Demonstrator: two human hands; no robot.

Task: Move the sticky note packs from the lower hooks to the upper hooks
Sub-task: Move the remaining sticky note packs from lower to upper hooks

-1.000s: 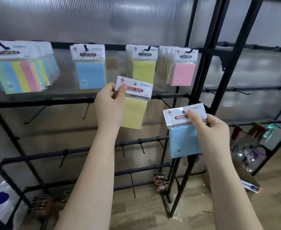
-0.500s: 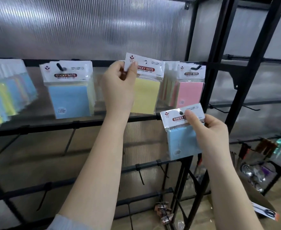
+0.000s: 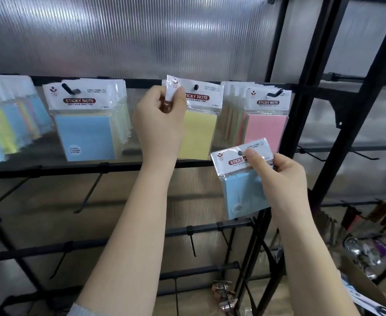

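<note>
My left hand (image 3: 159, 117) pinches the top left corner of a yellow sticky note pack (image 3: 199, 131). The pack's hole sits over an upper hook (image 3: 196, 87) on the top rail. Lower and to the right, my right hand (image 3: 278, 176) holds a blue sticky note pack (image 3: 240, 192) by its white header, thumb on the front, away from any hook. More packs hang on the upper hooks: a blue pack (image 3: 86, 133) on the left and a pink pack (image 3: 265, 131) on the right.
Multicoloured packs (image 3: 7, 124) hang at the far left. Bare lower hooks (image 3: 91, 190) stick out from the black rails below. A black upright post (image 3: 306, 92) stands to the right. Small items (image 3: 365, 247) sit on a low shelf at the right.
My left hand has lifted the yellow pack up to the top rail and onto the hook. My right hand stays low with the blue pack. The view has moved closer.
</note>
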